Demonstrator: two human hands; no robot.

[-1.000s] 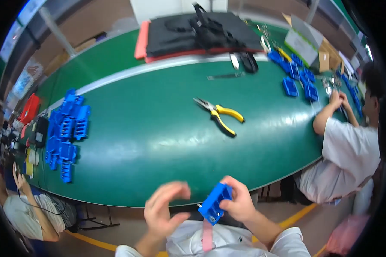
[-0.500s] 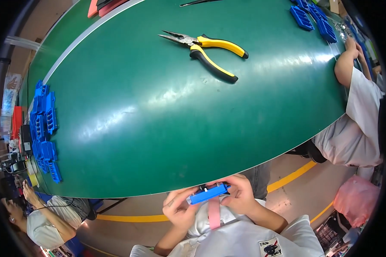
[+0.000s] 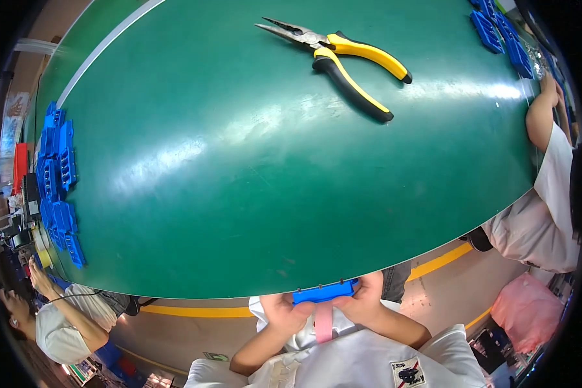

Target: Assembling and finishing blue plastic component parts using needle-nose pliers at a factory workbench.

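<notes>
A blue plastic case (image 3: 325, 293) is held at the near edge of a green table (image 3: 252, 213), the left hand (image 3: 287, 312) closed on one end and the right hand (image 3: 365, 300) on the other. Beyond it, yellow-and-black pliers (image 3: 312, 39) lie with handles spread, while blue plastic parts (image 3: 59, 181) cluster at far left and a co-worker (image 3: 533, 233) sits at right.

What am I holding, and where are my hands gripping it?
A blue part, held at its two ends: the left hand on its left end, the right hand on its right.
</notes>
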